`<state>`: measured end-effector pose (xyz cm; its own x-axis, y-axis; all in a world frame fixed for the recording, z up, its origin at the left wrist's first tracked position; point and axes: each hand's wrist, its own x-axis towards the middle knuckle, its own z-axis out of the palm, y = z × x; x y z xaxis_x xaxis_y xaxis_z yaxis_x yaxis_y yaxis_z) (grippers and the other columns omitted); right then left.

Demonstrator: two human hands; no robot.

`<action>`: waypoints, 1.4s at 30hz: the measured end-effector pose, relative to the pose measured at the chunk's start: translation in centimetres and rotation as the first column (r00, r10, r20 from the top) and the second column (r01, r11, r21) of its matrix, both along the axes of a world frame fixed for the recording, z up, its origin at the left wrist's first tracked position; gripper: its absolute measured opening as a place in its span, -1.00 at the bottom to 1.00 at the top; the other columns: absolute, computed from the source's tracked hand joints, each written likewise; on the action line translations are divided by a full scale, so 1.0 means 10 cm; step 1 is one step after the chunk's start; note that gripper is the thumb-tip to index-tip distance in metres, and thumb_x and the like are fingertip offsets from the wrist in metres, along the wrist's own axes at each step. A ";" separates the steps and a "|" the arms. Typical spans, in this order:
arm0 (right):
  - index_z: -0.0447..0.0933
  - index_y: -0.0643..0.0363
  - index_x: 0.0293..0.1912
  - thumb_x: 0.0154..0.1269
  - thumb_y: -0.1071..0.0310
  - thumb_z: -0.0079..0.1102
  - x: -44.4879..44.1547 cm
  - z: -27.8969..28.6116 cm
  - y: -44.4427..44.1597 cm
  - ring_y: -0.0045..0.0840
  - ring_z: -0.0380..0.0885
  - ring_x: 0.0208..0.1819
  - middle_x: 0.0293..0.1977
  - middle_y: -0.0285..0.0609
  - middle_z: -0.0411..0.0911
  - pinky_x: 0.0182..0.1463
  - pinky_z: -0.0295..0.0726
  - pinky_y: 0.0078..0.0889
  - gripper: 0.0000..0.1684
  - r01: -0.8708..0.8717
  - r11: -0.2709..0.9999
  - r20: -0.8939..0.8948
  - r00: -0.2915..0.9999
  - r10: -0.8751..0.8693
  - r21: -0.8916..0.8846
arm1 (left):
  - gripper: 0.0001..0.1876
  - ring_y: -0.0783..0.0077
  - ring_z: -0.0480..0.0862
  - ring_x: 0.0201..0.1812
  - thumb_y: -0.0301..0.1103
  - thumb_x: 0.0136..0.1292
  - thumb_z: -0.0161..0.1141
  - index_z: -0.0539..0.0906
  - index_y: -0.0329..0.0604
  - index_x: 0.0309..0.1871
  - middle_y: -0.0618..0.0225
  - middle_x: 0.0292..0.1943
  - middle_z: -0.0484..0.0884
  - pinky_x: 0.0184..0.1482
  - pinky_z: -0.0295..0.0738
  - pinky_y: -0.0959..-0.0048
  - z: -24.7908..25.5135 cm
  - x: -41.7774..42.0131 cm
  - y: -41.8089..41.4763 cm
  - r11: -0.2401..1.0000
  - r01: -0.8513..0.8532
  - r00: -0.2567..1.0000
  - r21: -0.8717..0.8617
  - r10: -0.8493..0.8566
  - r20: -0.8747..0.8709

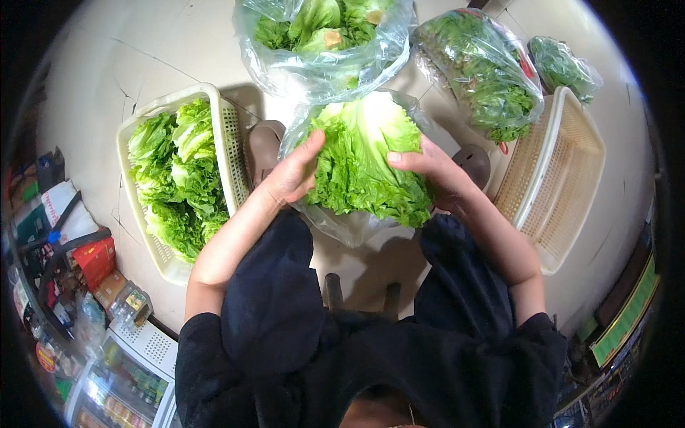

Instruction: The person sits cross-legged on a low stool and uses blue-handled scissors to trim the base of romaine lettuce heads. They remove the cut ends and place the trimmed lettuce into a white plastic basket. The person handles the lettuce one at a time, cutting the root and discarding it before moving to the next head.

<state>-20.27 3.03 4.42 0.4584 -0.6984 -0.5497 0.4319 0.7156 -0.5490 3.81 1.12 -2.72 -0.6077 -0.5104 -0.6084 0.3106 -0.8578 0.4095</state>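
A head of green leaf lettuce (369, 166) is held between my two hands, its pale stem end pointing away from me. My left hand (297, 168) grips its left side with the thumb up along the leaves. On the right side, my right hand (436, 168) lays its thumb over the leaves, and its other fingers are hidden. Beneath the lettuce, between my knees, lies a clear plastic bag (348, 230). Just beyond stands a large open plastic bag (321, 80) with several lettuce heads (316, 27) inside, cut stems showing on some.
To the left, a cream plastic basket (214, 112) holds several lettuces (179, 176). An empty basket (567, 176) stands tilted at the right, near bagged leafy greens (481, 69) and a smaller bag of greens (564, 67). A glass-fronted refrigerator (126, 385) and clutter line the lower left.
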 end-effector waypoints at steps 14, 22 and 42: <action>-0.07 0.17 0.47 0.11 0.34 0.37 -0.25 -0.24 0.02 -0.38 0.15 0.39 0.35 -0.11 0.18 0.45 0.06 -0.32 0.06 -0.210 0.937 -0.309 0.944 0.119 -0.281 | -0.29 0.33 0.48 0.23 -0.46 0.13 0.35 0.27 -0.23 0.36 0.23 0.20 0.49 0.23 0.44 0.31 0.21 0.00 -0.08 0.989 0.106 0.991 -0.101 -0.098 0.087; -0.15 0.24 0.46 -0.09 0.10 0.54 -0.09 -0.25 0.06 -0.17 0.15 0.39 0.33 0.21 0.08 0.43 0.14 -0.18 0.31 -0.161 0.928 -0.594 0.801 -0.076 -0.336 | -0.25 0.34 0.48 0.23 -0.52 0.08 0.28 0.25 -0.21 0.38 0.24 0.22 0.48 0.25 0.39 0.34 0.26 -0.13 -0.09 0.911 0.146 0.959 -0.386 -0.034 0.282; 0.14 0.18 0.38 0.03 0.33 0.38 -0.44 -0.19 -0.10 -0.41 0.38 0.20 0.19 -0.11 0.36 0.31 0.30 -0.38 -0.06 0.056 0.991 -0.353 0.931 -0.096 -0.121 | -0.25 0.32 0.52 0.18 -0.56 0.06 0.22 0.24 -0.19 0.38 0.22 0.19 0.49 0.22 0.43 0.34 0.56 -0.03 -0.20 0.987 0.018 0.964 -0.159 0.025 0.264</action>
